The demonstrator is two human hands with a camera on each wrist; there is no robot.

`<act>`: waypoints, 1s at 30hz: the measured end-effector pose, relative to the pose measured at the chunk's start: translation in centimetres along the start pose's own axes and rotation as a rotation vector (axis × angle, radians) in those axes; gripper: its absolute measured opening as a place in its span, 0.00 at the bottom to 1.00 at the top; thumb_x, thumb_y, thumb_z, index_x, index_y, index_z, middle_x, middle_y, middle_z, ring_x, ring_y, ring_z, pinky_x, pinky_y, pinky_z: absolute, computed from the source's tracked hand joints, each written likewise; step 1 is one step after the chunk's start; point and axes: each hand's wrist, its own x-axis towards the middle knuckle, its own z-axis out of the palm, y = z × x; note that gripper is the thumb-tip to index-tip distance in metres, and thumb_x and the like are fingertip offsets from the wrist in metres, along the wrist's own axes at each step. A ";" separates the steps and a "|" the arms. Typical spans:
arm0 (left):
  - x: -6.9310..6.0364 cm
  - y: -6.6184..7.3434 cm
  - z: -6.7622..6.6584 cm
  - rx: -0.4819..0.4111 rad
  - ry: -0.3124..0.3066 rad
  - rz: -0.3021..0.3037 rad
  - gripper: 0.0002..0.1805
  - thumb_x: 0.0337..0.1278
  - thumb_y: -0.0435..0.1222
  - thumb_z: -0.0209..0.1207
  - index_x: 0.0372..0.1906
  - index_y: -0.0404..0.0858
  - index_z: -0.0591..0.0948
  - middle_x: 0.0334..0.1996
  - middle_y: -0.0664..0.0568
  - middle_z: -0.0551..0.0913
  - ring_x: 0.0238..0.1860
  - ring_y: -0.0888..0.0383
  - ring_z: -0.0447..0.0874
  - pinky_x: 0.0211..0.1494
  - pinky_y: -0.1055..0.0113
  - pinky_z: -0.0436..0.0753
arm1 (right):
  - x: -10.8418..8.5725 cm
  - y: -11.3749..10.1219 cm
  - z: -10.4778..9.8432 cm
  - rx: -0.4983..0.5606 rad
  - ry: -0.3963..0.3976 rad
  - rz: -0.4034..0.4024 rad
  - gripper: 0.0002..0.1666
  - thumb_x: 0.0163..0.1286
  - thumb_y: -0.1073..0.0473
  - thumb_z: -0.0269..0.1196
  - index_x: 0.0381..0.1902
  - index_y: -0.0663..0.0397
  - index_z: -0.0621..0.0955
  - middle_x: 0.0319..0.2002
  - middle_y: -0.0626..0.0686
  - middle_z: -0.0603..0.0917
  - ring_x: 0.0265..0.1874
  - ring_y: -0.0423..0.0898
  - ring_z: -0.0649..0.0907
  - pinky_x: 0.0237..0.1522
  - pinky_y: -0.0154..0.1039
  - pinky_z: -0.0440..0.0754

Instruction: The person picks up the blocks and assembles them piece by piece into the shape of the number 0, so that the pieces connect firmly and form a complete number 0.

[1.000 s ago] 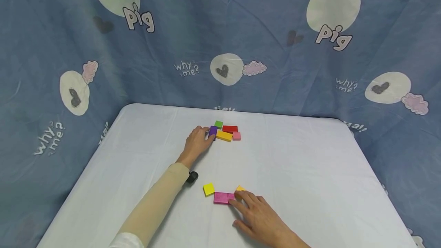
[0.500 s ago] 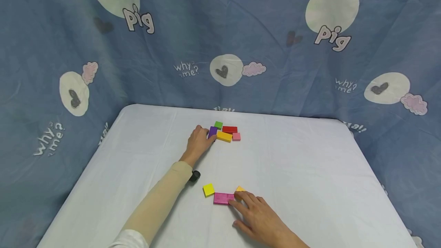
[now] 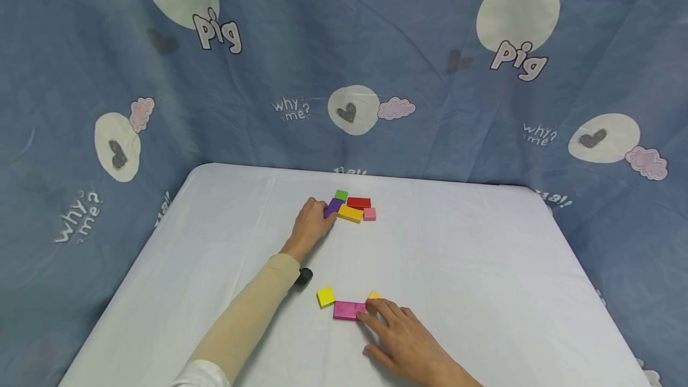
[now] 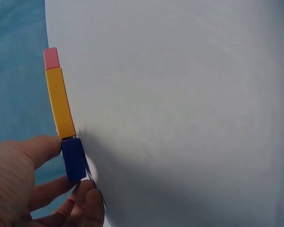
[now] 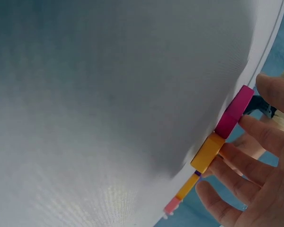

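The work looks partway along: on the bench (image 3: 484, 267), green (image 3: 341, 195), red (image 3: 358, 202), long orange (image 3: 350, 214) and pink (image 3: 369, 214) blocks lie close together towards 12 o'clock, and the purple block (image 3: 334, 207) at their 9 o'clock side is the piece in hand. The nearer group, towards 6 o'clock, sits well apart; what is left to do there cannot be told. The purple block's long axis runs roughly 1 to 7 o'clock, its 1 o'clock end towards the green one.

The left hand (image 3: 310, 223) pinches the purple block between thumb and fingers. The right hand (image 3: 400, 339) has its fingers spread, fingertips against the magenta block (image 3: 346, 310), which lies along 9 to 3 o'clock, and the partly covered orange block (image 5: 208, 152). A yellow block (image 3: 325, 297) sits at magenta's 10 o'clock corner.
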 end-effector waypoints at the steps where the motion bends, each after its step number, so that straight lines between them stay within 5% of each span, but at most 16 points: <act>1: 0.0 0.0 0.0 -0.004 -0.001 0.000 0.20 0.60 0.39 0.64 0.48 0.27 0.83 0.40 0.39 0.78 0.40 0.47 0.79 0.47 0.55 0.79 | 0.0 0.0 0.0 -0.001 0.000 0.000 0.32 0.70 0.36 0.57 0.68 0.39 0.71 0.65 0.47 0.69 0.63 0.47 0.69 0.56 0.53 0.75; 11: -0.3 0.2 0.0 -0.035 0.026 0.013 0.18 0.57 0.37 0.67 0.50 0.30 0.82 0.44 0.38 0.83 0.44 0.45 0.81 0.48 0.53 0.80 | -0.2 0.0 0.2 -0.016 0.054 -0.031 0.32 0.70 0.38 0.58 0.67 0.42 0.72 0.64 0.48 0.70 0.62 0.47 0.71 0.54 0.51 0.76; 22: -0.1 0.2 -0.3 -0.056 0.076 0.046 0.07 0.59 0.34 0.65 0.38 0.33 0.83 0.35 0.43 0.85 0.35 0.50 0.82 0.41 0.58 0.81 | 0.0 0.0 -0.1 -0.006 0.001 -0.007 0.33 0.70 0.37 0.57 0.68 0.40 0.71 0.65 0.47 0.69 0.64 0.47 0.68 0.56 0.53 0.76; 30: 0.0 0.7 -0.9 0.001 0.017 0.032 0.18 0.57 0.35 0.65 0.52 0.33 0.81 0.41 0.40 0.85 0.38 0.47 0.83 0.42 0.55 0.81 | 0.0 0.0 -0.1 -0.014 0.019 -0.018 0.32 0.70 0.37 0.58 0.68 0.41 0.72 0.65 0.48 0.70 0.64 0.47 0.69 0.55 0.52 0.76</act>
